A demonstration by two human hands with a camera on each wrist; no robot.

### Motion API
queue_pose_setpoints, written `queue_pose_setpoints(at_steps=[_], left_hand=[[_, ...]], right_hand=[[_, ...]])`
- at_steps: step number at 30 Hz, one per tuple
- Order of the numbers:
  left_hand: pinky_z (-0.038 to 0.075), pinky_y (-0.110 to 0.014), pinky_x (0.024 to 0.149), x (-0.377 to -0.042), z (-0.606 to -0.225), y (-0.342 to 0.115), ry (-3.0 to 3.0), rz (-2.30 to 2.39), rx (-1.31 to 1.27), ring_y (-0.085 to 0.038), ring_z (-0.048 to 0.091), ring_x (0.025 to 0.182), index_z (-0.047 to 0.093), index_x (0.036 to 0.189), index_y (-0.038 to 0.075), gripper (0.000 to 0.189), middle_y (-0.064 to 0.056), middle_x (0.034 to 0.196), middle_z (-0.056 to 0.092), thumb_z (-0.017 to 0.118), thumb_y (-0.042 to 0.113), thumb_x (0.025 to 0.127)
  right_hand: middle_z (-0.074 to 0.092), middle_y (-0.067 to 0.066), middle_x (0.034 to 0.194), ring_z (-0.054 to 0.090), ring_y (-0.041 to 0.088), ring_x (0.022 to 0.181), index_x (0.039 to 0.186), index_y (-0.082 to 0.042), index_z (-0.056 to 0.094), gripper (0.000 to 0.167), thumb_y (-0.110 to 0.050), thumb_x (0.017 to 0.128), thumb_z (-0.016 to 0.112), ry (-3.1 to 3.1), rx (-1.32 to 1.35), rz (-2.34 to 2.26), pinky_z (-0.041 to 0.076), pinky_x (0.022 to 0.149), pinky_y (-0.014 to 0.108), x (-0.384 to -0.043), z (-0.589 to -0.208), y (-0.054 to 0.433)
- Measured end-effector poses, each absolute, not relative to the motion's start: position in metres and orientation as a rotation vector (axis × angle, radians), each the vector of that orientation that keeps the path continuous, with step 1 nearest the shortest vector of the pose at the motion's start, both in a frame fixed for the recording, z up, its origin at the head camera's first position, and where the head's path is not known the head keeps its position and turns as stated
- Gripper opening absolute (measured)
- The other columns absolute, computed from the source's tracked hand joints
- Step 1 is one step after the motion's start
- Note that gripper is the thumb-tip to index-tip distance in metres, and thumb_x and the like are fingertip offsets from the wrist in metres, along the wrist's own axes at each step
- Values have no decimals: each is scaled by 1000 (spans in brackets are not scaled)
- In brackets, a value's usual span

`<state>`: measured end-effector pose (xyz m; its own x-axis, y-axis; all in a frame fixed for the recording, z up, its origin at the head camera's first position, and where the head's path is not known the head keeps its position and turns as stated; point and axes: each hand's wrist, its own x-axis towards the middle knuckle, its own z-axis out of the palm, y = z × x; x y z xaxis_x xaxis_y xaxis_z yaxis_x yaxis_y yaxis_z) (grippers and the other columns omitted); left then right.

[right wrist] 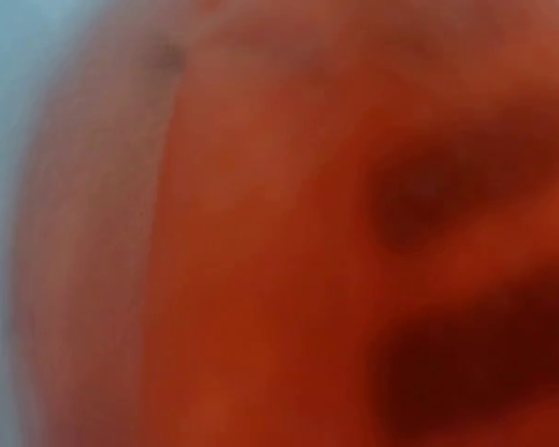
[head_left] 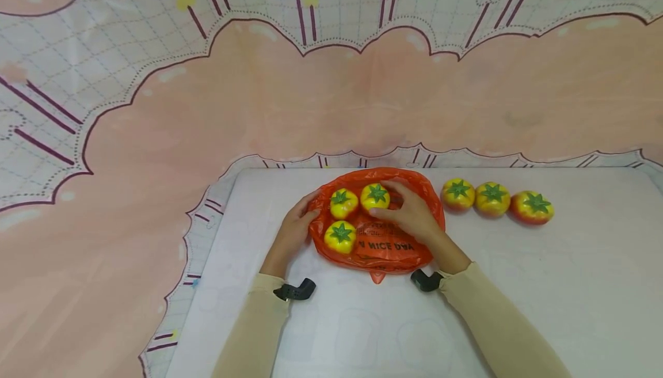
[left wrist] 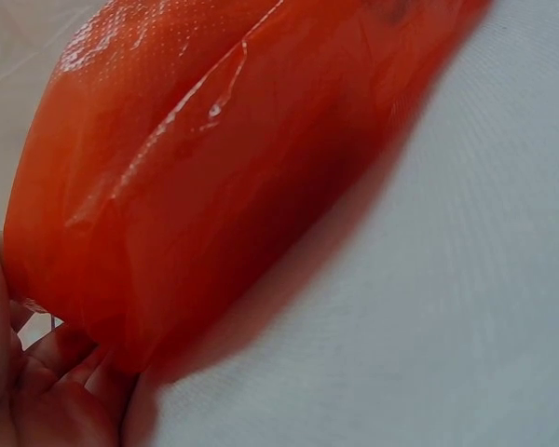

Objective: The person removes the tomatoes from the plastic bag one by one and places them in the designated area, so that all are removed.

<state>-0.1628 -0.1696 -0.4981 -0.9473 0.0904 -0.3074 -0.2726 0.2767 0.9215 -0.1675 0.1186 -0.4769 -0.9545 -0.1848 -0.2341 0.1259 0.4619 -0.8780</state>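
Note:
A red plastic bag (head_left: 383,260) lies spread open on the white table, with printed lettering inside it. Three yellow toy tomatoes with green star-shaped tops are in it: a front one (head_left: 339,237), a back left one (head_left: 343,203) and a back right one (head_left: 375,197). My right hand (head_left: 409,211) reaches into the bag and grips the back right tomato between thumb and fingers. At the bag's left rim, my left hand (head_left: 296,228) holds the plastic, thumb on the inner side. The left wrist view shows that hand (left wrist: 56,400) at the bag's edge. The right wrist view is blurred red plastic.
To the right of the bag, three more yellow-red toy tomatoes stand in a row: one nearest the bag (head_left: 458,195), a middle one (head_left: 492,199) and a right one (head_left: 532,207). A patterned pink cloth (head_left: 362,102) hangs behind the white table (head_left: 585,297).

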Motion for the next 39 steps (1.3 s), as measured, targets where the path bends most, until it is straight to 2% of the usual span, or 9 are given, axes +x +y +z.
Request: queue_pose_setpoints(at_steps=[9, 20, 25, 33, 39], left_hand=[[45, -46, 115, -165, -494, -171, 2250, 1691, -180, -21, 38, 150, 52, 143, 50, 44, 11, 161, 41, 53, 27, 105], [45, -44, 115, -164, -494, -170, 2237, 1695, -177, -19, 38, 150, 52, 142, 51, 44, 12, 161, 41, 53, 28, 105], [47, -43, 113, -165, -493, -170, 2230, 1697, -193, -19, 40, 148, 52, 141, 52, 44, 12, 160, 41, 53, 28, 105], [45, -45, 115, -165, -496, -169, 2229, 1700, -185, -19, 38, 150, 52, 142, 52, 44, 12, 161, 41, 53, 28, 105], [48, -44, 112, -164, -498, -169, 2226, 1706, -187, -20, 41, 147, 52, 143, 50, 44, 11, 161, 41, 52, 28, 105]], right_hand=[[50, 3, 151, 50, 31, 136, 151, -27, 46, 80, -49, 84, 81, 2479, -60, -1439, 47, 112, 54, -167, -475, 115], [49, 4, 152, 47, 32, 139, 151, -26, 47, 75, -44, 86, 81, 2502, -62, -1403, 42, 116, 57, -166, -473, 113], [51, 4, 151, 48, 32, 137, 150, -26, 48, 74, -42, 86, 81, 2511, -65, -1413, 44, 115, 57, -165, -474, 113], [53, 3, 148, 51, 31, 134, 148, -26, 49, 72, -42, 85, 82, 2527, -49, -1429, 47, 112, 55, -163, -474, 116], [53, 1, 148, 51, 29, 134, 148, -27, 49, 74, -45, 84, 82, 2528, -59, -1432, 47, 112, 53, -161, -476, 118]])
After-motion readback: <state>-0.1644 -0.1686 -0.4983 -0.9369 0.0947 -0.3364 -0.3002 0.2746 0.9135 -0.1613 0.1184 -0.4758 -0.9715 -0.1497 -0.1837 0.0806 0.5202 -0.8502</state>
